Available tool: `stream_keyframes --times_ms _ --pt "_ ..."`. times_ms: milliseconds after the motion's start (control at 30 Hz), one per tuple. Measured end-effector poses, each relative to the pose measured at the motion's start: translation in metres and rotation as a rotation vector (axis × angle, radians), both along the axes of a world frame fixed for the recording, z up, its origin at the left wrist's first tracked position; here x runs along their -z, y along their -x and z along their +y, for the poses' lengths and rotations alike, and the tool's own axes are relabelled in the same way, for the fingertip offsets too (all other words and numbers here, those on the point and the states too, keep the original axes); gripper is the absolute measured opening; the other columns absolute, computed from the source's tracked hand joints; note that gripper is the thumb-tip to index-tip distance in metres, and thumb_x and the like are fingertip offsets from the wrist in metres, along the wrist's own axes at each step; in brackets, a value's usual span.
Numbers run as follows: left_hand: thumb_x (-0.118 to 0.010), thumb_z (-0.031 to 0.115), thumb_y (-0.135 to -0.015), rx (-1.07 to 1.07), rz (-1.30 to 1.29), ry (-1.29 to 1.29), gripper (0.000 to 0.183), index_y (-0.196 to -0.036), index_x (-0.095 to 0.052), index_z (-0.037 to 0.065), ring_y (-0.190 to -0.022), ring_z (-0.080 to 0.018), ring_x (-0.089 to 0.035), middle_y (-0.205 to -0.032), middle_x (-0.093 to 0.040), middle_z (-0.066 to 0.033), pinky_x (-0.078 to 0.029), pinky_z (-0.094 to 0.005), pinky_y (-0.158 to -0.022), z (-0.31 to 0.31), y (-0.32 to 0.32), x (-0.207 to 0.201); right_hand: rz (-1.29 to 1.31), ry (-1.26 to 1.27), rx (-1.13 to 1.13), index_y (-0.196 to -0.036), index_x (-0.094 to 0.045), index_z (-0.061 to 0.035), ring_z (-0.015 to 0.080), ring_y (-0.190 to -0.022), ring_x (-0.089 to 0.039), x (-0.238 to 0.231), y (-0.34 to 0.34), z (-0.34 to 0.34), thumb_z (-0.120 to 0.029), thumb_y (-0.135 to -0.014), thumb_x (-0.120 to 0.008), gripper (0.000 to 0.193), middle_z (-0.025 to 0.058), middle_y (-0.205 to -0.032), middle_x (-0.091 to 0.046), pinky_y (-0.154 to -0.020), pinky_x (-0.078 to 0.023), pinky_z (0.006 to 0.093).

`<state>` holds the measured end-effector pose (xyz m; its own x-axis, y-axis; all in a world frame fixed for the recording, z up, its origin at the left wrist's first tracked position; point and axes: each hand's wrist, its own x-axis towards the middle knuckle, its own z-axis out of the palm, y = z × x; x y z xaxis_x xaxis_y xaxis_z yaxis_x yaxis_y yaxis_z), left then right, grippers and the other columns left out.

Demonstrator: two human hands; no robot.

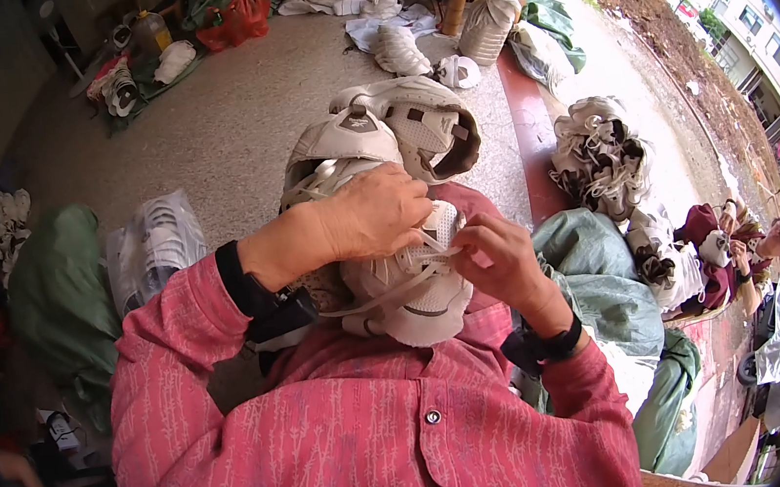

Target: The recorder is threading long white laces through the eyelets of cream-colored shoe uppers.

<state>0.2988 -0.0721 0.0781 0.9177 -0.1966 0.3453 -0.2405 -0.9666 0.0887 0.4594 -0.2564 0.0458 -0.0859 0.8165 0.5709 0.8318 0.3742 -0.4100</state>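
Observation:
A pale beige shoe upper (427, 312) lies on my lap with its toe toward me. Across its front runs a flat white shoelace (387, 295). My left hand (371, 209) reaches over the upper from the left, fingers curled and pinching the lace near the eyelets; its fingertips are partly hidden. On the right, my right hand (500, 258) is closed in a pinch on the lace beside the perforated tongue. Just beyond my hands rest more beige uppers, one with a brown patch (351, 135) and another with a dark-lined opening (429, 130).
Bundled shoe uppers (604, 161) stand to the right, near green sacks (595, 266). At left are a green sack (63, 301) and a clear bag of stacked pieces (157, 245). A red bag (233, 20) lies far back. Another person (740, 247) sits at far right, handling uppers.

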Motion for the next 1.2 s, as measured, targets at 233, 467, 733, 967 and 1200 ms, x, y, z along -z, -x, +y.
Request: stream_keyframes --times_ms 233,467,733,967,1200 --pt "-0.071 0.026 -0.08 -0.002 0.07 0.007 0.023 -0.087 -0.063 0.006 -0.094 -0.0309 -0.057 -0.09 -0.057 -0.0102 -0.045 -0.0412 -0.089 0.001 -0.002 0.003 -0.089 -0.028 0.038 -0.093 -0.061 -0.0052 0.0295 -0.08 -0.059 -0.01 0.01 -0.004 -0.002 -0.069 -0.065 0.024 0.0108 -0.096 -0.057 -0.07 -0.049 0.0373" --pt "-0.07 0.028 -0.082 -0.011 0.06 0.038 0.025 -0.086 -0.062 0.005 -0.094 -0.032 -0.059 -0.088 -0.059 -0.0108 -0.046 -0.042 -0.086 0.004 -0.001 0.005 0.168 0.32 -0.205 -0.101 -0.065 -0.0056 0.0325 -0.093 -0.061 -0.043 -0.006 -0.011 0.003 -0.071 -0.066 0.031 0.0111 -0.1 -0.059 -0.082 -0.051 0.0371" --pt "-0.067 0.032 -0.085 0.006 0.109 0.054 0.029 -0.084 -0.062 0.004 -0.089 -0.0323 -0.06 -0.084 -0.059 -0.0117 -0.047 -0.042 -0.084 0.006 -0.005 -0.002 0.002 0.351 -0.257 -0.096 -0.067 -0.0043 0.0264 -0.083 -0.062 -0.038 -0.015 -0.007 0.004 -0.074 -0.068 0.024 0.0094 -0.095 -0.061 -0.068 -0.052 0.0347" --pt "-0.068 0.035 -0.083 -0.01 0.149 0.035 0.034 -0.075 -0.063 0.002 -0.087 -0.0328 -0.061 -0.082 -0.06 -0.0126 -0.048 -0.0424 -0.08 0.004 -0.007 -0.004 -0.369 -0.118 -0.076 -0.081 -0.056 -0.0028 0.0295 -0.096 -0.062 -0.028 0.001 0.006 -0.008 -0.069 -0.07 0.019 0.0114 -0.102 -0.061 -0.087 -0.05 0.0426" --pt "-0.065 0.029 -0.083 -0.009 0.184 0.029 0.029 -0.073 -0.064 0.002 -0.081 -0.0334 -0.063 -0.079 -0.063 -0.0125 -0.05 -0.0428 -0.074 0.009 -0.014 -0.004 -0.312 -0.12 -0.095 -0.079 -0.054 -0.0033 0.03 -0.092 -0.059 -0.003 0.002 0.005 -0.012 -0.065 -0.068 0.021 0.0121 -0.099 -0.058 -0.083 -0.046 0.0409"
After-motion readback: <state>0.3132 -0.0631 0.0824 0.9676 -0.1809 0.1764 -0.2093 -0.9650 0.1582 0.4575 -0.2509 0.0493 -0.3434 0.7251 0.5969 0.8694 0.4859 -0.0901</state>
